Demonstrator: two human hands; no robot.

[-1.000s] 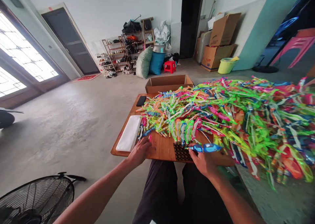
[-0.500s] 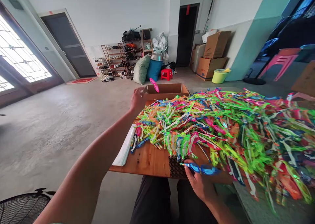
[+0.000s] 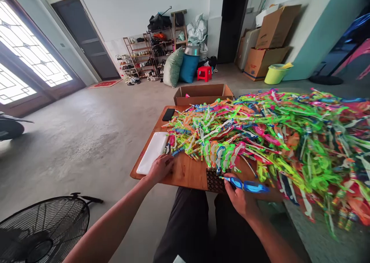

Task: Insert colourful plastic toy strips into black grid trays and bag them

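Note:
My right hand (image 3: 235, 193) is closed on a blue translucent plastic toy (image 3: 251, 186) with a colourful thin end, at the table's front edge. My left hand (image 3: 160, 167) rests low over the wooden table (image 3: 185, 170), beside a stack of white plastic sheets or bags (image 3: 152, 153). Its fingers are loosely bent and apart, with nothing visible in them. Just past it lie a few toys at the pile's edge. A short row of toys (image 3: 221, 157) lies side by side above a dark patterned pad (image 3: 214, 179). The big pile of bright toys (image 3: 277, 135) spreads rightward.
An open cardboard box (image 3: 204, 100) stands at the table's far end, with a bit of pink inside. A black phone (image 3: 168, 114) lies at the left edge. A black fan (image 3: 43, 228) stands at lower left. Beyond are a red stool (image 3: 204, 74) and shoe racks (image 3: 141, 54).
A pink toy, in the air by my left hand above the box earlier, is no longer there; pink shows inside the box. My left hand has come back toward me. My right hand still holds the blue toy.

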